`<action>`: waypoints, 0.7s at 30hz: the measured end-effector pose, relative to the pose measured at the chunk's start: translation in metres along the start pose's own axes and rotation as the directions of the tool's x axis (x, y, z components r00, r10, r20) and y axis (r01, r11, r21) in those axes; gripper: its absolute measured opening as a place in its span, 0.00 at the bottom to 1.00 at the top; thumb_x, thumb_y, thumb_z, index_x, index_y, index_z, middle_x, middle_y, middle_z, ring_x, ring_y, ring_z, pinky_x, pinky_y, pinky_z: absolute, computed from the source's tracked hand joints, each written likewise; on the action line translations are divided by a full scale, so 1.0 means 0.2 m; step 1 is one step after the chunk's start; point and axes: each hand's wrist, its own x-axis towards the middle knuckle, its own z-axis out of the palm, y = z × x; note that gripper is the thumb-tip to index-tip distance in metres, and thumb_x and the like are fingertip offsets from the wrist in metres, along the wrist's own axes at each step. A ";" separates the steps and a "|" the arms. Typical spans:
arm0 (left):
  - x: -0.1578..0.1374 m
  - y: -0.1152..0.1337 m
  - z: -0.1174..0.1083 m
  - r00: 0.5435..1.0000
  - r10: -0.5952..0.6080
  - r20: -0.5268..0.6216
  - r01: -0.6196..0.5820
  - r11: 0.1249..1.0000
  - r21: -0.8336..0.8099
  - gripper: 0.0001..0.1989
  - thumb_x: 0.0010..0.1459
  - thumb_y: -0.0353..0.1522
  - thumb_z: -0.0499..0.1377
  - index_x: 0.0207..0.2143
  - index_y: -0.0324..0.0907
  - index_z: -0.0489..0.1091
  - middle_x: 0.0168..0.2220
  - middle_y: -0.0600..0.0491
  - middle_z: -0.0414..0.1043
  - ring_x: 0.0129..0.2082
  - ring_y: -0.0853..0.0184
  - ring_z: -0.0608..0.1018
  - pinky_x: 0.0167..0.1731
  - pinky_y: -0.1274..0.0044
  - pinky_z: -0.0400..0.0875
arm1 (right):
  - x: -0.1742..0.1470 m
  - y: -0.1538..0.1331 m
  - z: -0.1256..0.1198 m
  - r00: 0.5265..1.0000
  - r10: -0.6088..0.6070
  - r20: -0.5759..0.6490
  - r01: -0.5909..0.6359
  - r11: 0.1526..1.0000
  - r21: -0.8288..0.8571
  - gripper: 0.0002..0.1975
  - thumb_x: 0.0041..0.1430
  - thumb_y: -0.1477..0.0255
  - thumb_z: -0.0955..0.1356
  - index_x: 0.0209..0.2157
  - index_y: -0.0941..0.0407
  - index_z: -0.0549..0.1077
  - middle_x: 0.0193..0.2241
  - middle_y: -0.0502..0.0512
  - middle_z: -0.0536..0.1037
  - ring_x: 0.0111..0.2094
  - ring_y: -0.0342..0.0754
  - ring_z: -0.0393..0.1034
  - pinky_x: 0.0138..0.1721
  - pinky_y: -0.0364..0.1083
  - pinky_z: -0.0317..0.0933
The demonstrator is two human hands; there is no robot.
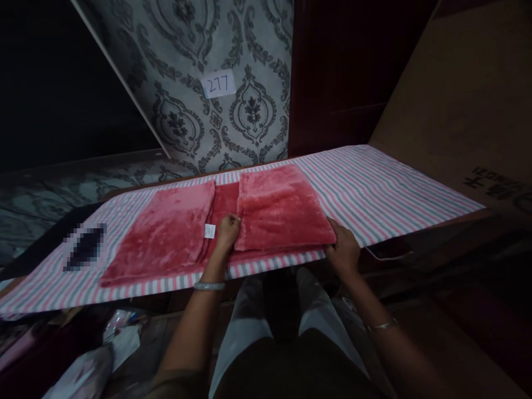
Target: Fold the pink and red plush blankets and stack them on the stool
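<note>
A plush red blanket (282,208) lies with both its ends folded inward, leaving a narrow strip of its lower layer between them. My left hand (226,230) is closed on the inner edge of the right-hand fold, fingertips pinched. At the blanket's near right corner, my right hand (343,246) grips the outer edge, its fingers partly hidden by the fabric. A small white label (210,231) sticks out from the left fold, just left of my left hand.
A cloth with pink, grey and white stripes (374,183) covers the long table. A large cardboard box (469,94) stands at the right, a dark screen-like panel (62,83) at the left. A paper marked 277 (218,83) is on the patterned wall. Bags and wrappers (120,338) lie below left.
</note>
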 end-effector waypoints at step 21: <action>-0.13 0.03 -0.01 0.994 -0.005 0.109 0.014 0.997 -0.080 0.17 0.45 0.42 0.66 0.34 0.40 0.73 0.35 0.48 0.77 0.40 0.57 0.77 0.43 0.69 0.69 | 0.58 -0.14 -0.05 0.936 -0.317 0.150 0.234 0.884 0.405 0.13 0.63 0.66 0.65 0.44 0.52 0.80 0.46 0.57 0.81 0.49 0.54 0.75 0.51 0.54 0.69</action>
